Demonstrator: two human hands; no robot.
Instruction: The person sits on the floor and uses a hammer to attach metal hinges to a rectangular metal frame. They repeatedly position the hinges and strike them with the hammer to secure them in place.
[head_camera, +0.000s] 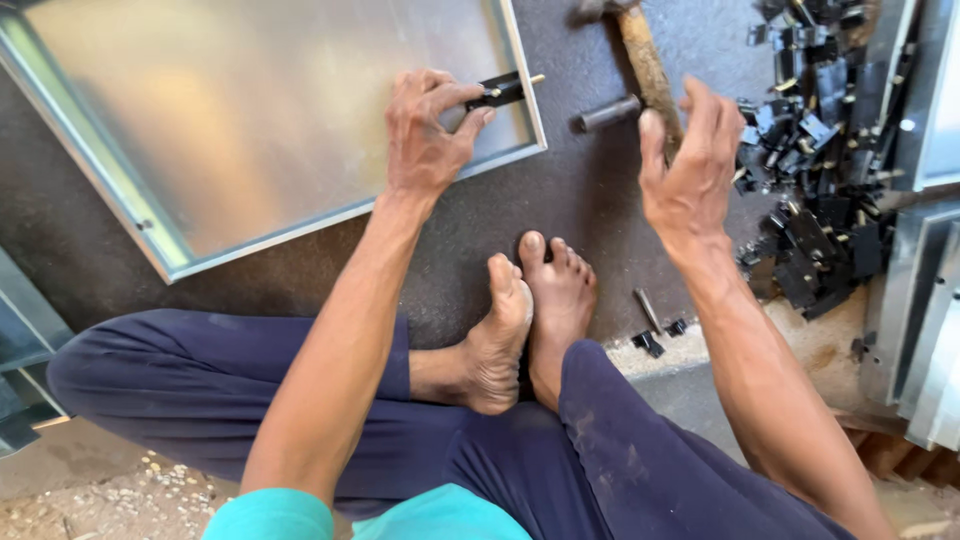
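Under your left hand (425, 135), thumb and forefinger are closed on a small black latch piece (497, 92), pressing it flat against the raised rim at the corner of the metal sheet panel (260, 110), apparently to keep it from shifting. Just beyond that pinch lie a short dark cylindrical punch (607, 114) and a wooden hammer handle (648, 65). Your right hand (690, 170) hangs spread and empty near the handle. Further right of it sits a heap of black latch parts (815, 160).
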